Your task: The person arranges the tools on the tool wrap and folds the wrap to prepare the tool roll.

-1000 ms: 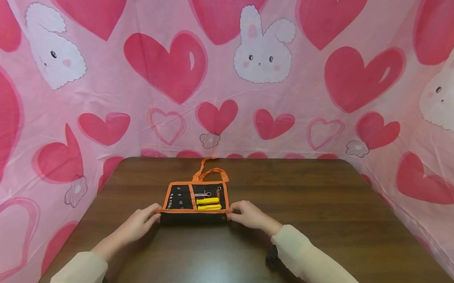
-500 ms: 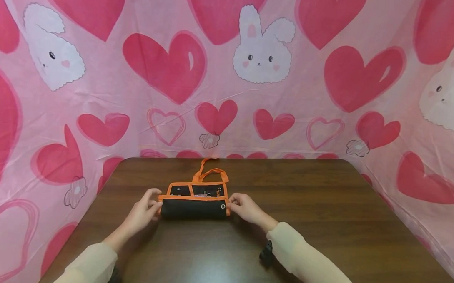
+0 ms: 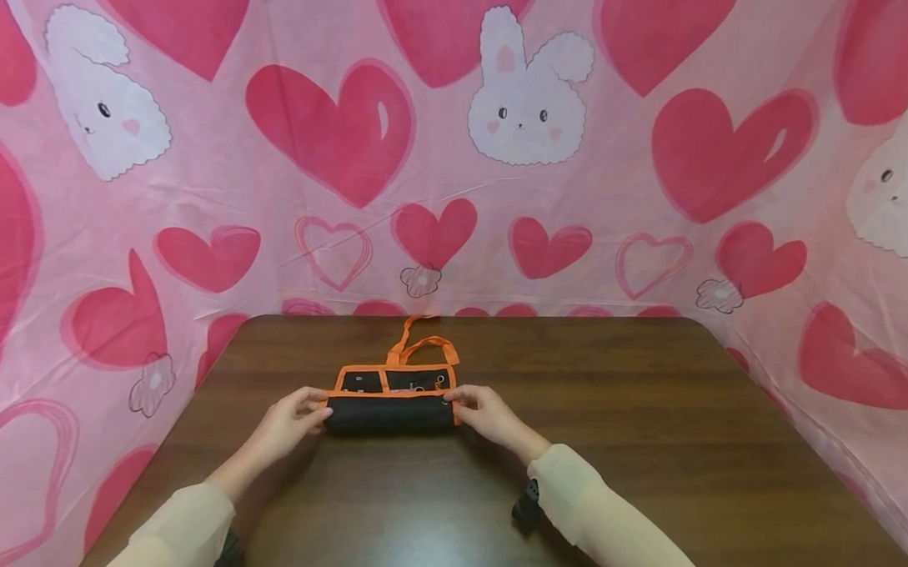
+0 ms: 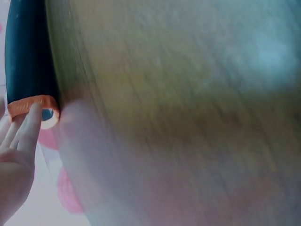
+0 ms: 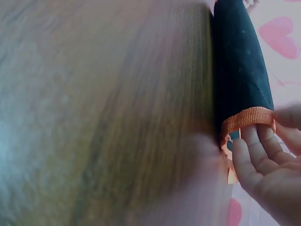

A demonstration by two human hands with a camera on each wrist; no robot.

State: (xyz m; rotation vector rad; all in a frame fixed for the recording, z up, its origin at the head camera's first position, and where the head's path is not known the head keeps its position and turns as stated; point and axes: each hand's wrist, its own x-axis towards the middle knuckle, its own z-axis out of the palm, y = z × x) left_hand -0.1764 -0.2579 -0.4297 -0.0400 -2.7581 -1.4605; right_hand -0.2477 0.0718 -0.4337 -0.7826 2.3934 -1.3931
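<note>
A black tool roll (image 3: 389,415) with orange edging lies partly rolled up on the table, its rolled part toward me. Behind the roll its flat part still shows, with printed numbers and a ring-shaped tool end (image 3: 419,390) in a pocket. My left hand (image 3: 293,417) grips the roll's left end. At the right end my right hand (image 3: 489,413) pinches the edge between thumb and fingers; in the right wrist view some fingertips (image 5: 251,134) reach into the open end of the roll. The yellow handles are hidden inside.
Orange tie straps (image 3: 422,346) trail from the roll's far edge toward the back of the brown wooden table (image 3: 644,424). A pink cloth (image 3: 443,175) with hearts and rabbits hangs behind and at both sides.
Both hands have rolled the near edge of the tool roll away from me, covering the yellow handles and most of the numbers. In the last half second the right fingers have shifted onto the top edge.
</note>
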